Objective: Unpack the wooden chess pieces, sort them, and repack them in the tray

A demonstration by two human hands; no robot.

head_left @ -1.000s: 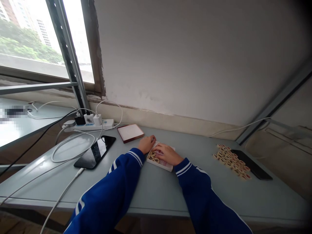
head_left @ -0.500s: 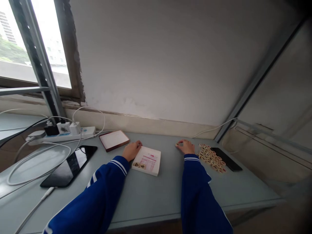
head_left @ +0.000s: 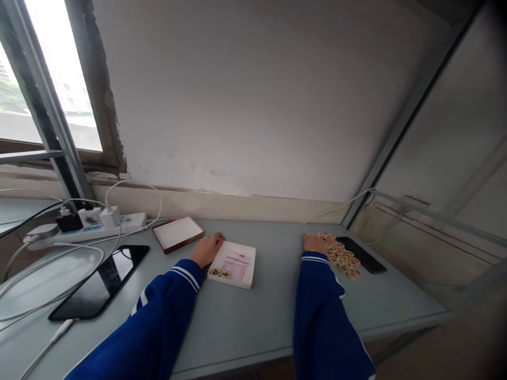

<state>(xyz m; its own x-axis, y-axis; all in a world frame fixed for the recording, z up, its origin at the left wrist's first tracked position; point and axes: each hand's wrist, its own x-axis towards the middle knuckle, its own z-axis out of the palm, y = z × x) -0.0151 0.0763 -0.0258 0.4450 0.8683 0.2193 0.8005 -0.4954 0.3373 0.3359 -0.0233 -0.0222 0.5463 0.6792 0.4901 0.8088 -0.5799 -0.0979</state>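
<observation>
A shallow white cardboard box with pink print inside lies on the desk. Two round wooden Chinese chess pieces sit side by side in its near left corner. My left hand has its fingers curled at the box's far left corner, gripping the edge. At the left side of a pile of Chinese chess pieces is my right hand. Its fingers point to the pile and are partly hidden; whether a piece is in them cannot be made out.
The dark red box lid lies upturned behind my left hand. A black tablet on a white cable is at the left, near a power strip. Beyond the pile lies a black phone-like slab. A wall bounds the desk.
My right hand, earlier pinching a chess piece left of the pile, has swung right against the pile. That piece is out of sight. The left hand stays on the box; the view has shifted slightly.
</observation>
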